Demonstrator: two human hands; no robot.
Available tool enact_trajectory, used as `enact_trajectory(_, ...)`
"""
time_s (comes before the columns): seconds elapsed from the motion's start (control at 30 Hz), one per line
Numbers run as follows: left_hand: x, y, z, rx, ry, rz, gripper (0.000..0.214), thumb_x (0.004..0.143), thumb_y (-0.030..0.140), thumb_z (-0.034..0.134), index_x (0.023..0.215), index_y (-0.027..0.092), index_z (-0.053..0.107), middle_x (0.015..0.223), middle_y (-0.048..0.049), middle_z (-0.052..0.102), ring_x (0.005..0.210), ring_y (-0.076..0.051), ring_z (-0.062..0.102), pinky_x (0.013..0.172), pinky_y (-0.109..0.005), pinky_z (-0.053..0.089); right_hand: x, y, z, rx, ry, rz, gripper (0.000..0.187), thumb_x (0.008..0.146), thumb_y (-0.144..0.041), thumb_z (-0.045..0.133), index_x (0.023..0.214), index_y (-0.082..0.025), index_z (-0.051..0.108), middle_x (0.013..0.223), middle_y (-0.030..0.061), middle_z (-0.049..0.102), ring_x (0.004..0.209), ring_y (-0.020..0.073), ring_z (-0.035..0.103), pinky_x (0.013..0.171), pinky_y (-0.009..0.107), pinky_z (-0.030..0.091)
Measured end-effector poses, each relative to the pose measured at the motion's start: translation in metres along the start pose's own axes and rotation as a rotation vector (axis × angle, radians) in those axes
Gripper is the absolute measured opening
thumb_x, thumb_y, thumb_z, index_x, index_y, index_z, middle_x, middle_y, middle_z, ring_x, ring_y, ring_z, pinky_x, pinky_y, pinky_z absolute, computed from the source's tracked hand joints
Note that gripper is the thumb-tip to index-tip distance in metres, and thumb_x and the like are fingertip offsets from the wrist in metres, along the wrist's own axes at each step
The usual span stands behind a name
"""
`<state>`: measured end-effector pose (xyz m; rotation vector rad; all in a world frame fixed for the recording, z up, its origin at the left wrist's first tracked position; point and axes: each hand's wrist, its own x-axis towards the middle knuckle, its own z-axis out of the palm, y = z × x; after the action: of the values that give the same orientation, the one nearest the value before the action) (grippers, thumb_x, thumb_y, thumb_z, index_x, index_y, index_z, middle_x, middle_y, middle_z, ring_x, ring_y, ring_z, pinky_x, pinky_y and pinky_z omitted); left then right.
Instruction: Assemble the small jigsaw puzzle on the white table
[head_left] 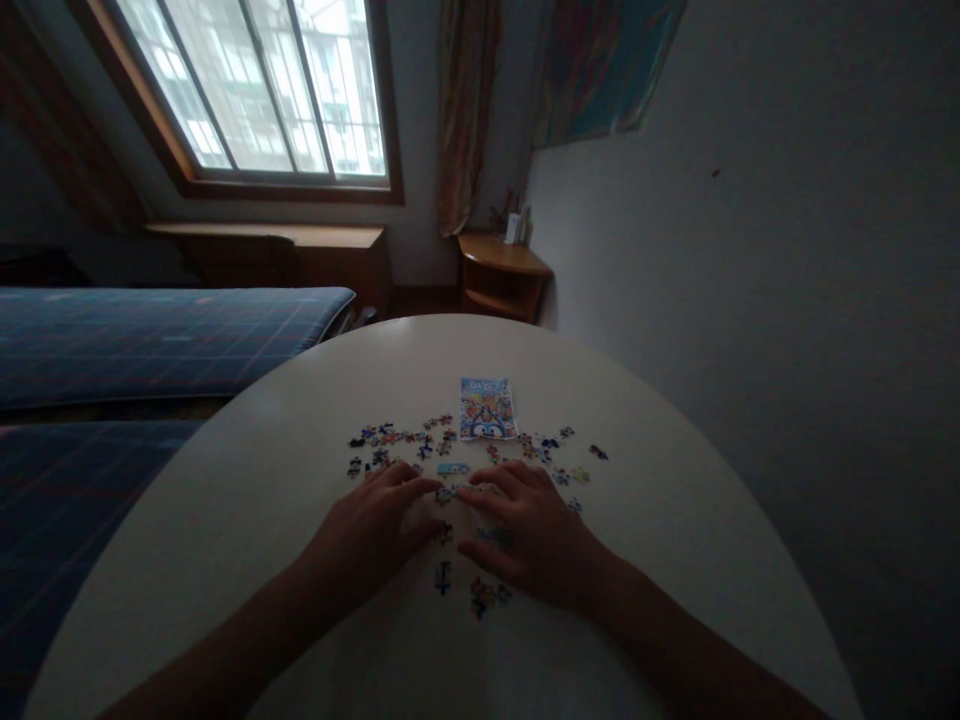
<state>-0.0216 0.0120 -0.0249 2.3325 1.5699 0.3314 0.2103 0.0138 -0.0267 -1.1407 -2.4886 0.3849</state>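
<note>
Over the white round table point(382, 370), my left hand point(382, 515) rests with thumb and index finger apart. Its index fingertip is at a small jigsaw piece point(446, 494), and its thumb lies beside another piece point(444, 532). From the other side, my right hand point(532, 525) reaches in with fingers spread, the index fingertip close to that same small piece. A light blue joined strip of puzzle point(453, 468) lies just beyond the fingertips. Under my right hand a bluish piece point(493, 535) shows partly; what its palm covers is hidden.
A colourful picture sheet point(487, 410) lies beyond my hands. Loose pieces are scattered left point(382, 435) and right point(551, 445) of it. Nearer me are a dark piece point(443, 577) and a small cluster point(486, 595). A bed point(165, 340) stands left, a wall point(750, 300) right.
</note>
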Motion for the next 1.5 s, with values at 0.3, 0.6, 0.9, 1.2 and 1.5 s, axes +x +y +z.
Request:
enact_trajectory(0.3,-0.004,0.001,0.001,0.031,0.003,0.087,0.035,0.09,0.029,0.06,0.125,0.031,0.063,0.115,-0.0065,0.06,0.108,-0.026,0.057,0.095,-0.045,0.05,-0.002,0.003,-0.004,-0.014,-0.074,-0.006,0.045,0.09,-0.05,0.06,0.128,-0.026,0.062,0.131,0.0058,0.062,0.125,0.0273,0.048,0.107,0.048,0.034)
enact_trajectory(0.6,-0.002,0.003,0.001,0.026,0.014,0.135,0.031,0.092,0.024,0.056,0.121,0.03,0.065,0.112,-0.0062,0.06,0.105,-0.025,0.056,0.093,-0.042,0.05,-0.003,0.015,-0.015,-0.015,-0.043,-0.061,0.042,0.092,-0.049,0.059,0.124,-0.024,0.063,0.127,0.0071,0.064,0.12,0.0248,0.052,0.105,0.045,0.037)
enact_trajectory(0.9,0.001,0.003,-0.001,0.064,-0.007,0.156,0.028,0.096,0.02,0.048,0.116,0.026,0.067,0.112,-0.0072,0.062,0.104,-0.024,0.057,0.089,-0.039,0.051,-0.003,0.016,-0.02,0.011,-0.132,-0.136,0.052,0.088,-0.052,0.063,0.131,-0.023,0.06,0.128,0.0086,0.062,0.118,0.0251,0.055,0.103,0.043,0.038)
enact_trajectory(1.2,0.0,0.0,-0.005,-0.01,-0.005,0.263,0.035,0.09,0.033,0.063,0.125,0.027,0.061,0.123,-0.0056,0.06,0.113,-0.025,0.054,0.1,-0.043,0.047,-0.013,0.04,-0.043,0.098,-0.163,-0.151,0.022,0.085,-0.032,0.071,0.106,-0.028,0.073,0.105,0.0033,0.07,0.098,0.0184,0.063,0.097,0.039,0.043)
enact_trajectory(1.5,0.002,-0.003,-0.002,-0.005,-0.043,0.323,0.034,0.09,0.03,0.064,0.124,0.03,0.06,0.124,-0.0041,0.059,0.114,-0.024,0.053,0.1,-0.042,0.047,-0.012,0.038,-0.041,0.131,-0.186,-0.131,0.016,0.086,-0.029,0.071,0.101,-0.029,0.075,0.102,0.0026,0.068,0.091,0.0152,0.063,0.088,0.033,0.048)
